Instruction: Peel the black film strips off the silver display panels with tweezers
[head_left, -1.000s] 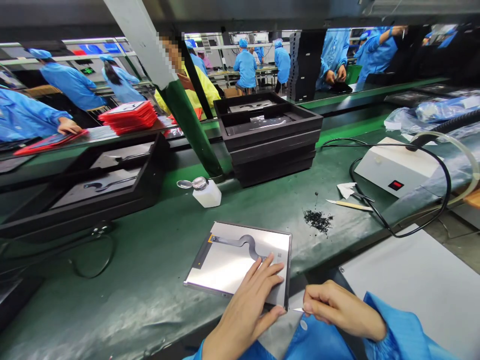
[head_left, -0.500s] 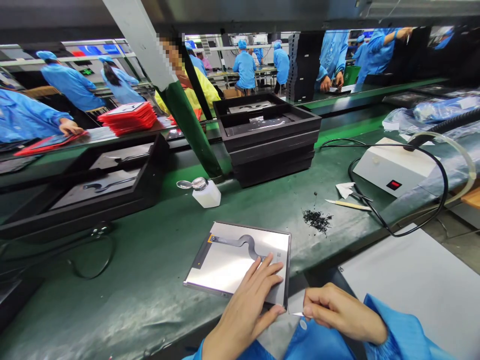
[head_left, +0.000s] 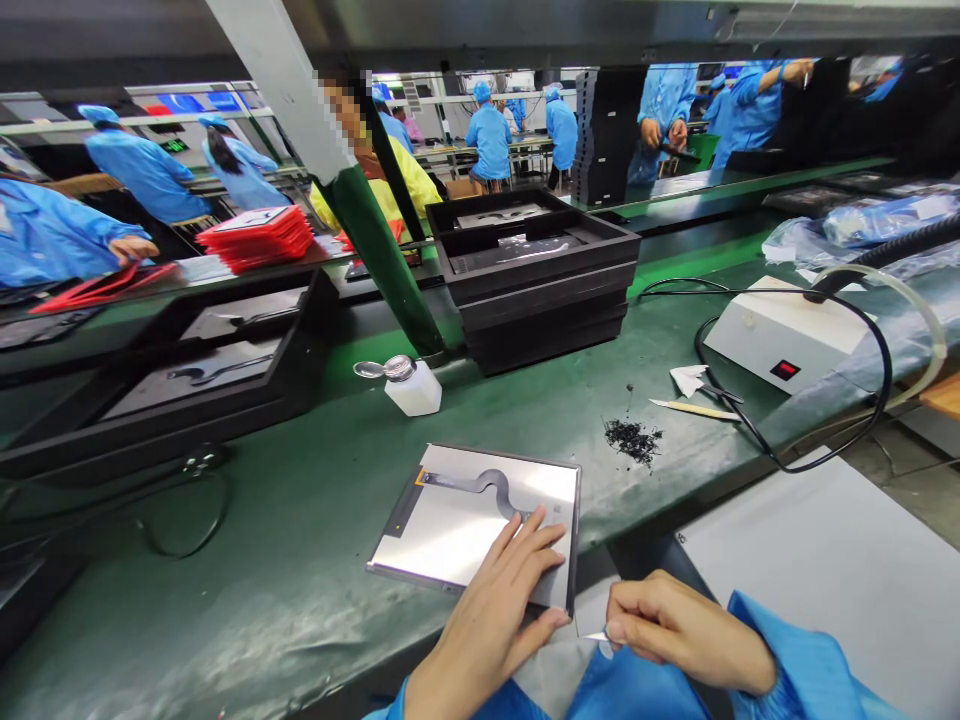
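Note:
My left hand [head_left: 499, 605] lies open on a silver-backed display panel [head_left: 450, 540], fingers stretched over its near right part and thumb at the edge. A grey ribbon cable [head_left: 491, 485] curves across the panel's back and runs under my fingertips. The panel rests on the green bench mat, its near right corner at the front edge. Just right of that corner, my right hand [head_left: 664, 625] is closed around a small pointed blade [head_left: 596, 637]. Its pale tip sticks out leftward, apart from the panel, and the rest is hidden in my fingers. A thin dark strand hangs between corner and tip.
Black scraps [head_left: 634, 440], a craft knife [head_left: 694, 410] and a white machine [head_left: 787, 330] are at right. A white pump bottle [head_left: 412, 387] stands behind the panel, before stacked black trays [head_left: 547, 300]. Another tray [head_left: 300, 370] is at left. Co-workers in blue work beyond.
My left hand and the panel stay in place. The blade tip in my right hand has dipped slightly. Across the bench, a co-worker's hands have lifted a dark item.

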